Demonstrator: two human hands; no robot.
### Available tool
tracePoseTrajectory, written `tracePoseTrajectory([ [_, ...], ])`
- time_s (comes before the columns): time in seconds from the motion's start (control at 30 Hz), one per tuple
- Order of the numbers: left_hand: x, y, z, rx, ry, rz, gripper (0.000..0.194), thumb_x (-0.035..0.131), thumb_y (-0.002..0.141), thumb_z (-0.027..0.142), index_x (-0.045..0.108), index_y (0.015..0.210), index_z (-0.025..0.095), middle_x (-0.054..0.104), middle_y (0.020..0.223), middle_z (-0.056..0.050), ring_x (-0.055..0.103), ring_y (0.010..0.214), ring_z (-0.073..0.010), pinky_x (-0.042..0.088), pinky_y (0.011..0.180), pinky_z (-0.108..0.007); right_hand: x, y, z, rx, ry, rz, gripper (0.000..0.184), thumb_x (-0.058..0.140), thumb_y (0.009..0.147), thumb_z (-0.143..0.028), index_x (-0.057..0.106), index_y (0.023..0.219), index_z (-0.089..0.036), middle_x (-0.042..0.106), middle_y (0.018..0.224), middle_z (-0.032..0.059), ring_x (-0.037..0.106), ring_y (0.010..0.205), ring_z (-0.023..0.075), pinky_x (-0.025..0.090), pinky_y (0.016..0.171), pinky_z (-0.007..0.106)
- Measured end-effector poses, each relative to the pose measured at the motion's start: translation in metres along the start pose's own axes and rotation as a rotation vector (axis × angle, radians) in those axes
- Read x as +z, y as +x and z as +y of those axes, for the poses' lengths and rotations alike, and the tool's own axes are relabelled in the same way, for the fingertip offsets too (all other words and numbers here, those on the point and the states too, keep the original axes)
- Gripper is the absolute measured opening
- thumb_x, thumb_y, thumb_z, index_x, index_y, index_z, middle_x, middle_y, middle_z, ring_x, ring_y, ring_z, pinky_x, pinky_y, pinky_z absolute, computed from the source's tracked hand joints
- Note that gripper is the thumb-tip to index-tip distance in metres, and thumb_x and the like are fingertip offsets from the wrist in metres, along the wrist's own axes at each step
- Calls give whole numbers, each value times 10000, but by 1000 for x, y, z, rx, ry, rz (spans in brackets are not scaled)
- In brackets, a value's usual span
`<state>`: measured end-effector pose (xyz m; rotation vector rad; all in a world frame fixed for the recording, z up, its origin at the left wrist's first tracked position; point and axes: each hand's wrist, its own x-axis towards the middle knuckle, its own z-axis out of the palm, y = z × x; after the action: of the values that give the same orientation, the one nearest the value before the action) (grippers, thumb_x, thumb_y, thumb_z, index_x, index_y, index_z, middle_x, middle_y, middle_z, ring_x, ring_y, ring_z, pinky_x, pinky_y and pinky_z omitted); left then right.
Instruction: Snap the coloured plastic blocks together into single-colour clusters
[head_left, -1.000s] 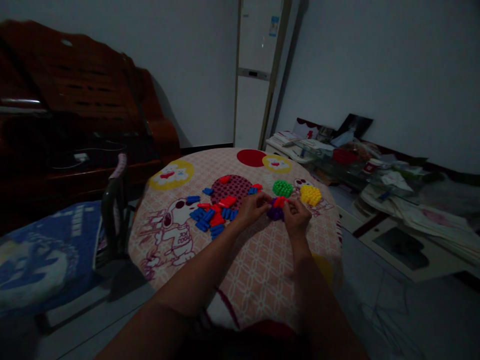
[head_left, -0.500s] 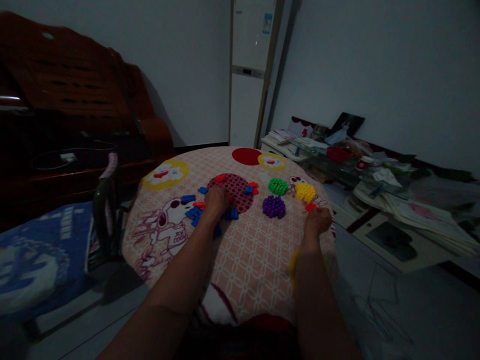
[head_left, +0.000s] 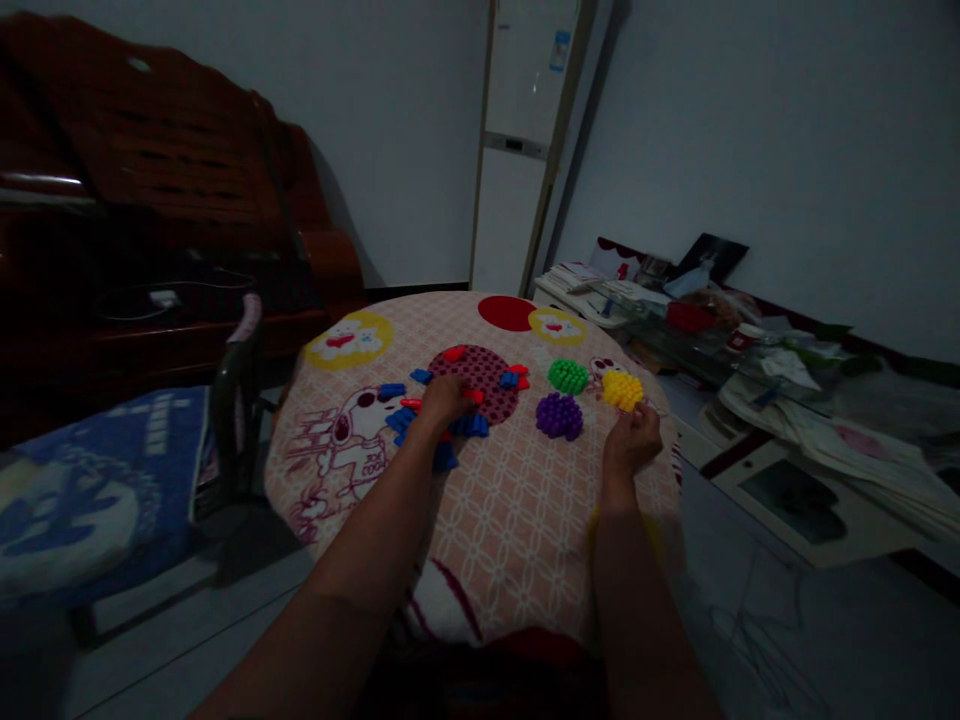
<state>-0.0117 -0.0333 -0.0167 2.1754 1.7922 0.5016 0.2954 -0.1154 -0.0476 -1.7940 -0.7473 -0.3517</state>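
My left hand point(head_left: 446, 402) reaches down into loose plastic pieces on the round table, its fingers bent together. A red piece point(head_left: 474, 396) shows at its fingertips; whatever lies within the fingers is hidden. Blue pieces point(head_left: 471, 426) lie around it, with a red and blue pair point(head_left: 514, 378) to its right. My right hand point(head_left: 636, 440) is closed in a pinch at the near edge of a yellow cluster of small knobs point(head_left: 622, 390). What it pinches cannot be made out. A purple cluster point(head_left: 559, 416) and a green cluster point(head_left: 568, 376) sit left of it.
A patterned cloth point(head_left: 510, 510) covers the table. A chair with a blue cover point(head_left: 142, 470) stands at left, before a wooden bench point(head_left: 172, 180). To the right is a low cabinet point(head_left: 795, 500) heaped with papers and bags. A tall white unit point(head_left: 510, 210) stands behind.
The view has swung slightly left. The red piece seen at my right fingertips no longer shows, and that hand is closer to the yellow cluster. My left hand stays among the pieces.
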Motion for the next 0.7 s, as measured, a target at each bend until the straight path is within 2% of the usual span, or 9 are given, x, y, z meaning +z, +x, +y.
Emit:
tracePoseTrajectory([
  [0.17,1,2,-2,79,-174,-34,304,714,730,186,777,1026,163,780,1027,-67,698,975,-242,528,870,-302,10,-13,-7,-161,96,-70,371,425,808,-291,698,997,-125,731,866,136,677,776,246,495,748,332],
  [0.27,3,5,-4,65,-328,8,309,679,711,127,785,1000,148,784,1032,-73,705,992,-254,538,923,-339,9,-17,-10,-202,108,-125,368,418,814,-283,699,994,-127,733,892,142,681,798,237,504,769,326],
  [0.4,9,9,-5,90,-688,105,250,667,720,154,785,939,127,781,1001,-98,711,977,-258,546,956,-393,5,-17,-14,-186,80,-192,354,421,835,-236,696,1024,-118,728,920,152,679,831,233,505,797,325],
  [0.5,13,8,4,134,-1003,84,286,667,752,228,765,995,113,774,974,-100,710,912,-234,574,888,-398,3,-23,-22,-221,96,-202,326,438,872,-241,700,1022,-118,723,921,146,670,809,222,510,784,320],
  [0.57,14,4,17,163,-1152,21,328,693,748,263,750,1032,109,768,996,-103,706,891,-219,580,853,-384,3,-32,-30,-324,145,-216,305,460,919,-289,707,1000,-129,714,893,134,662,785,210,517,771,314],
  [0.63,14,-2,31,189,-1248,-55,357,714,742,276,739,1053,104,763,1029,-111,705,900,-214,578,849,-371,3,-45,-42,-493,222,-258,309,496,958,-353,715,1003,-140,703,866,123,661,788,207,528,771,313],
  [0.7,14,-9,45,202,-1298,-116,359,710,745,267,735,1062,100,761,1035,-116,705,907,-211,574,851,-360,4,-59,-53,-683,294,-335,310,548,963,-383,711,1089,-151,710,920,126,676,863,219,544,804,322],
])
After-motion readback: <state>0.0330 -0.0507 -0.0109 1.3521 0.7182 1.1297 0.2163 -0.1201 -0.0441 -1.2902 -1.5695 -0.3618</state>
